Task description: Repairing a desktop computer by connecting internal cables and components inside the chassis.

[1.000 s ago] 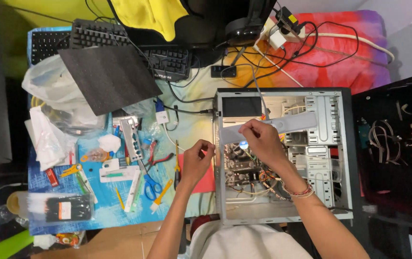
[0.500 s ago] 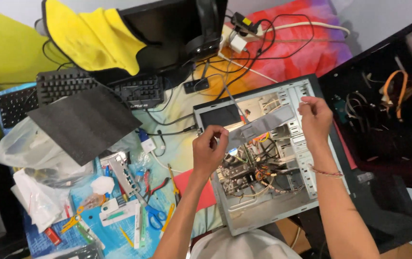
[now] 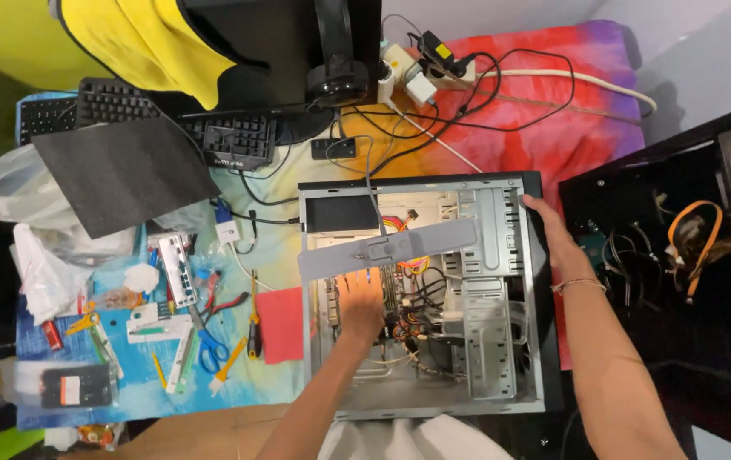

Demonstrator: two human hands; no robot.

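An open computer case [image 3: 501, 255] lies on its side on the table, between a scatter of tools on a blue mat [image 3: 127, 400] and a black cabinet [image 3: 680, 255]. The left hand [image 3: 361, 302] reaches down inside the case, fingers spread over the board and its tangle of wires [image 3: 421, 298] just under a grey bar [image 3: 387, 249] that crosses the opening; whether it grips anything there is hard to tell. The right hand [image 3: 557, 238] lies flat and open against the case's right edge, holding nothing.
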